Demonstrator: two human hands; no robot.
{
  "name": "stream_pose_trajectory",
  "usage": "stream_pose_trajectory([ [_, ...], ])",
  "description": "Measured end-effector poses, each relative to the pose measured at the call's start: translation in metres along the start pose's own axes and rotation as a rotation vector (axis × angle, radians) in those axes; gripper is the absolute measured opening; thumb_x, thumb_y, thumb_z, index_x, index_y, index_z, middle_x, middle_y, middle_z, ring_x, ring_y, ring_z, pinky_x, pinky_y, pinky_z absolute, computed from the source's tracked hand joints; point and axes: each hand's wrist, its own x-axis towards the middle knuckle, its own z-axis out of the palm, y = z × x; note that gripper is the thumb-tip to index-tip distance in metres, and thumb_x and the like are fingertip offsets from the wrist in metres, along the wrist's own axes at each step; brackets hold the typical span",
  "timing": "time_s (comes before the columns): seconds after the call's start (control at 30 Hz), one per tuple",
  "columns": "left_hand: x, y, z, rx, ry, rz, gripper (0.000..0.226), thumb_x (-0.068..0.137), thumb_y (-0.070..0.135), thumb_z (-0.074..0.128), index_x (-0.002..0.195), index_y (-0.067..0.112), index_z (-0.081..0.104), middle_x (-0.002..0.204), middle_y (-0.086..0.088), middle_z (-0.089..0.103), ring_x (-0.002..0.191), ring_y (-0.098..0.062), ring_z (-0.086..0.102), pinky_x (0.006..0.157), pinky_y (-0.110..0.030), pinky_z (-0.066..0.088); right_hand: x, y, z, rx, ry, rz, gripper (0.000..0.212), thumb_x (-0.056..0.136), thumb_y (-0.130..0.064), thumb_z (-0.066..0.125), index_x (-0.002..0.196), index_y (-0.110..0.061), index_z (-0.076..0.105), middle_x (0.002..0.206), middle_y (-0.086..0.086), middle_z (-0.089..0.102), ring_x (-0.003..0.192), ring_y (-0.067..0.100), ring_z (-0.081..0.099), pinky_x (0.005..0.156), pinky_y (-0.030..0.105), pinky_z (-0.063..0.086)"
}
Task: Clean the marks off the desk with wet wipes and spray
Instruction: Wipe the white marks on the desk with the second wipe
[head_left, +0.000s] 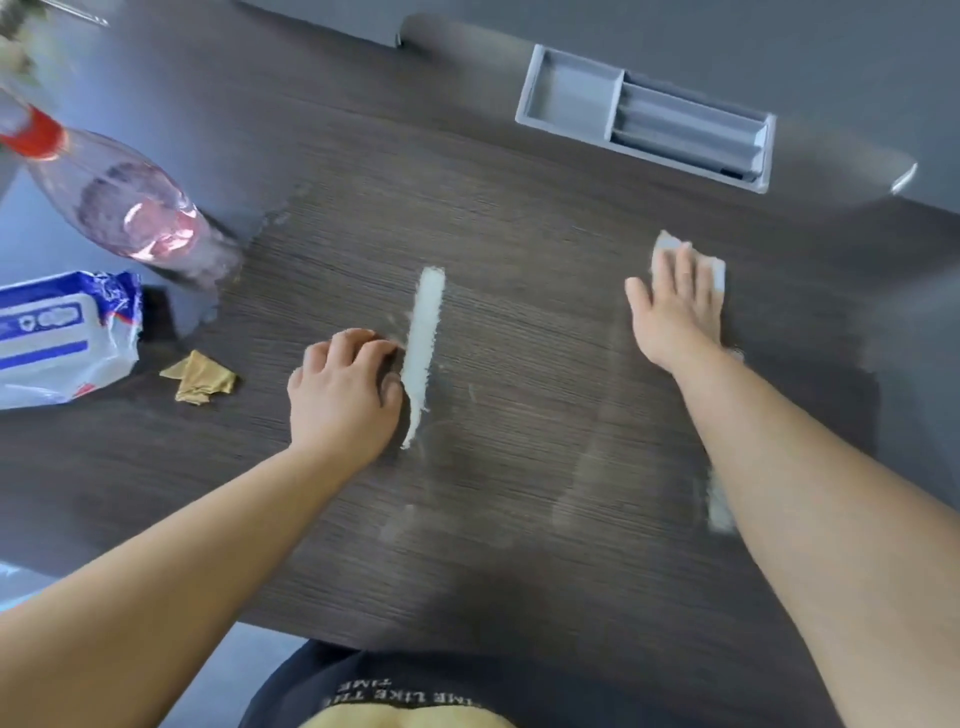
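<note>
A long white mark (423, 348) runs down the middle of the dark wood-grain desk (519, 415). My left hand (345, 392) rests on the desk just left of the mark, its fingers curled and nothing visible in them. With straight fingers my right hand (675, 306) presses a white wet wipe (714, 270) flat on the desk at the right. A small white smear (719, 501) shows beside my right forearm. The clear spray bottle (122, 202) with pink liquid and a red collar stands at the far left. The wet wipes pack (57, 338) lies in front of it.
A crumpled gold wrapper (200, 379) lies between the wipes pack and my left hand. A grey recessed tray (644, 119) is set into the desk at the back right. The desk's front edge runs just above my lap.
</note>
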Motion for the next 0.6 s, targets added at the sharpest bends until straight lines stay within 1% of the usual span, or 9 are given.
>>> stream_pose_trajectory([
  [0.07,0.002,-0.007,-0.002,0.008,-0.009,0.031,0.037,0.091,0.033,0.043,0.127,0.026,0.052,0.140,0.005,0.042,0.125,-0.029,0.034,0.101,-0.040,0.029,0.002,-0.032,0.000,0.087,0.012,0.179,0.065,0.097,-0.054,0.007,0.151,-0.020,-0.007,0.158,0.003,-0.018,0.145,0.025,-0.014,0.117,0.045,-0.007],
  [0.13,0.004,-0.012,-0.003,-0.014,-0.013,0.050,0.044,0.087,0.038,0.035,0.125,0.026,0.054,0.138,0.008,0.045,0.123,-0.028,0.038,0.099,-0.039,0.032,-0.001,-0.086,0.004,0.060,0.053,0.123,0.068,0.096,-0.055,0.007,0.151,-0.018,-0.007,0.158,0.006,-0.016,0.145,0.028,-0.012,0.116,0.050,-0.007],
  [0.23,0.008,-0.022,-0.006,-0.065,-0.003,0.076,0.049,0.080,0.038,0.032,0.118,0.024,0.058,0.133,0.009,0.050,0.118,-0.026,0.042,0.095,-0.038,0.035,-0.027,-0.175,0.021,-0.066,0.041,-0.327,0.069,0.096,-0.056,0.012,0.150,-0.018,-0.006,0.157,0.008,-0.017,0.144,0.030,-0.014,0.115,0.051,-0.009],
  [0.3,0.010,-0.028,-0.005,-0.058,0.015,0.123,0.044,0.080,0.036,0.034,0.112,0.022,0.062,0.128,0.008,0.054,0.115,-0.027,0.046,0.091,-0.039,0.038,-0.042,-0.202,0.030,-0.143,-0.016,-0.650,0.068,0.097,-0.056,0.016,0.151,-0.020,-0.005,0.158,0.004,-0.016,0.145,0.027,-0.015,0.115,0.046,-0.010],
  [0.33,0.011,-0.031,-0.004,-0.053,0.020,0.141,0.043,0.081,0.036,0.035,0.110,0.022,0.063,0.126,0.007,0.056,0.113,-0.028,0.047,0.089,-0.039,0.038,-0.035,-0.201,0.027,-0.188,-0.031,-0.755,0.066,0.097,-0.055,0.018,0.151,-0.022,-0.005,0.158,0.001,-0.015,0.145,0.024,-0.015,0.115,0.043,-0.010],
  [0.37,0.011,-0.033,-0.004,-0.052,0.026,0.154,0.042,0.081,0.036,0.035,0.108,0.022,0.064,0.124,0.007,0.057,0.110,-0.029,0.048,0.088,-0.040,0.039,-0.022,-0.193,0.021,-0.213,-0.021,-0.784,0.064,0.098,-0.053,0.018,0.151,-0.024,-0.004,0.158,-0.001,-0.014,0.145,0.022,-0.015,0.116,0.041,-0.010],
  [0.43,0.011,-0.034,-0.005,-0.068,0.035,0.174,0.045,0.080,0.037,0.031,0.105,0.022,0.066,0.121,0.008,0.060,0.105,-0.030,0.051,0.085,-0.040,0.040,0.011,-0.169,0.004,-0.176,0.028,-0.597,0.061,0.099,-0.051,0.017,0.151,-0.026,-0.004,0.158,-0.001,-0.014,0.145,0.021,-0.015,0.117,0.040,-0.010],
  [0.53,0.013,-0.033,-0.007,-0.087,0.002,0.164,0.044,0.081,0.034,0.033,0.110,0.024,0.064,0.125,0.011,0.057,0.109,-0.028,0.048,0.088,-0.039,0.037,0.043,-0.159,-0.013,-0.075,0.043,-0.120,0.064,0.098,-0.053,0.012,0.151,-0.023,-0.006,0.158,0.001,-0.017,0.144,0.023,-0.016,0.117,0.043,-0.008],
  [0.6,0.014,-0.035,-0.006,-0.085,-0.011,0.159,0.045,0.081,0.035,0.032,0.113,0.025,0.062,0.127,0.012,0.055,0.111,-0.026,0.045,0.089,-0.038,0.036,0.036,-0.191,-0.007,-0.041,0.056,-0.040,0.066,0.097,-0.055,0.011,0.151,-0.022,-0.006,0.158,0.002,-0.017,0.145,0.026,-0.015,0.116,0.047,-0.007],
])
